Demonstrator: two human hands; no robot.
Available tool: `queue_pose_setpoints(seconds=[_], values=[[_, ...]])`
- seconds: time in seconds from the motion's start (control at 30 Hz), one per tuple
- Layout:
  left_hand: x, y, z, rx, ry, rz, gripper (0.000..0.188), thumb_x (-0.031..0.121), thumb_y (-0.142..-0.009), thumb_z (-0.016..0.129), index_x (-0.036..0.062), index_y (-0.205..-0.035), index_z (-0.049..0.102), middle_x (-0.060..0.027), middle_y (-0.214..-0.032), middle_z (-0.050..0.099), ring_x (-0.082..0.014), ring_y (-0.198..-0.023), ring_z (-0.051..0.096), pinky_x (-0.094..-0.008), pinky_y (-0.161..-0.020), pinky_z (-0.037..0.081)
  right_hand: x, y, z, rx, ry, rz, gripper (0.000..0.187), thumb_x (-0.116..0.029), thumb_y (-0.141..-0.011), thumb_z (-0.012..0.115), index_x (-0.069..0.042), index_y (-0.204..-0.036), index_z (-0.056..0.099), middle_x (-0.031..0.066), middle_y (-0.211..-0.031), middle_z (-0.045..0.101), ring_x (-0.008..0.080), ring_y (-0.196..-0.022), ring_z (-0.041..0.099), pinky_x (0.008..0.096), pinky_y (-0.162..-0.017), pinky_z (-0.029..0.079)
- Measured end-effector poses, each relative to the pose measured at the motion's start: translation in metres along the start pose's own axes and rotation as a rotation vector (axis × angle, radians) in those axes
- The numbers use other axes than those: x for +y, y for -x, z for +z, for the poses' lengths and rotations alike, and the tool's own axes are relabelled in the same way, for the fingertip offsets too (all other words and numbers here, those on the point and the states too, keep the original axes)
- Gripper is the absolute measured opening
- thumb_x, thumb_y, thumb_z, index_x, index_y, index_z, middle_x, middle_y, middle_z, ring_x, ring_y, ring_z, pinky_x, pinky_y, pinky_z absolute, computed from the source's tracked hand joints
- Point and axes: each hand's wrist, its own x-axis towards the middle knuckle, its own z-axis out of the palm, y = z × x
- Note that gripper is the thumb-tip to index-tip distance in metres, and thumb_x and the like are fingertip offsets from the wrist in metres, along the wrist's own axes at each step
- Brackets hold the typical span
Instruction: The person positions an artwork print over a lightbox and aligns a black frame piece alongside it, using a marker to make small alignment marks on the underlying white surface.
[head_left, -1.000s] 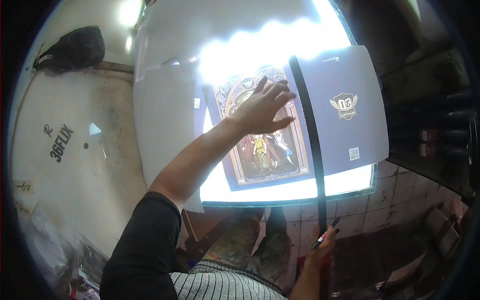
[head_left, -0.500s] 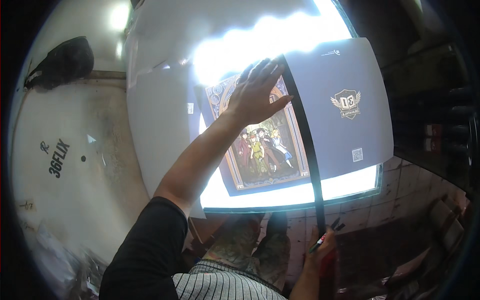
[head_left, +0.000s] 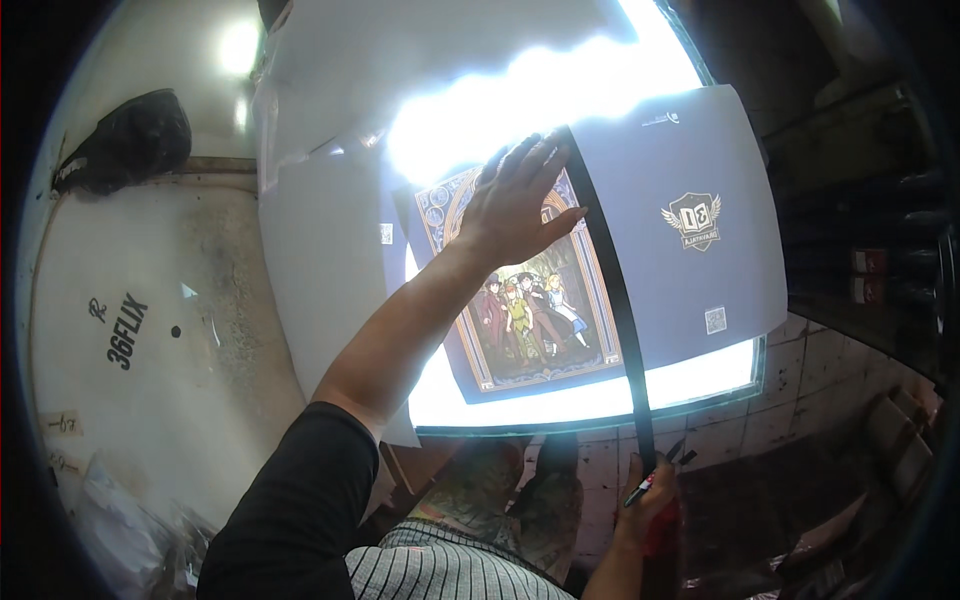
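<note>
My left hand [head_left: 515,205] lies flat with its fingers stretched out on a printed sheet [head_left: 540,315] that shows several cartoon figures in an ornate frame. Its fingertips and thumb are beside a long, narrow black strip [head_left: 612,270]. The strip runs between the framed picture and a plain purple-blue panel [head_left: 650,185] with a mirrored winged emblem. Past the near edge of the lit table, the strip comes down to my right hand [head_left: 652,490]. That hand is closed around a slim pen-like tool [head_left: 639,490] and seems to grip the strip too; the exact hold is partly hidden.
Beneath the sheet glows a light table [head_left: 560,405] with a glass edge. Large pale sheets [head_left: 325,240] cover its left side. Further left, a whitish work surface [head_left: 130,240] bears a black bag-like object [head_left: 130,140] and clear plastic [head_left: 115,505]. Tiled floor [head_left: 790,375] shows below right.
The whole scene has shifted slightly downward in the picture. My left hand stays flat at the same spot on the sheet, and my right hand keeps its hold near the strip's lower part.
</note>
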Motion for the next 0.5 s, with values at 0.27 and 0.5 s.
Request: queue_pose_setpoints(seconds=[0.27, 0.5], values=[[-0.0012, 0.0001, -0.0012, 0.017, -0.01, 0.013, 0.074, 0.056, -0.094, 0.06, 0.0032, -0.145, 0.046, -0.0184, -0.153, 0.04, -0.0356, -0.145, 0.033, -0.0521, -0.118, 0.026, -0.0021, 0.0001, -0.0007, -0.022, 0.019, 0.036, 0.032, -0.025, -0.085, 0.079, 0.001, -0.099, 0.066, 0.0149, -0.079, 0.062, 0.0355, -0.069, 0.059, 0.0445, -0.062, 0.044], [-0.002, 0.0012, 0.0016, 0.011, -0.005, 0.004, 0.073, 0.055, -0.094, 0.06, 0.0038, -0.144, 0.046, -0.0173, -0.154, 0.04, -0.0354, -0.146, 0.032, -0.0515, -0.119, 0.025, -0.0042, -0.001, -0.0009, -0.031, 0.008, 0.032, 0.032, -0.026, -0.086, 0.079, 0.0, -0.099, 0.066, 0.0154, -0.08, 0.064, 0.0353, -0.07, 0.06, 0.0446, -0.062, 0.044]])
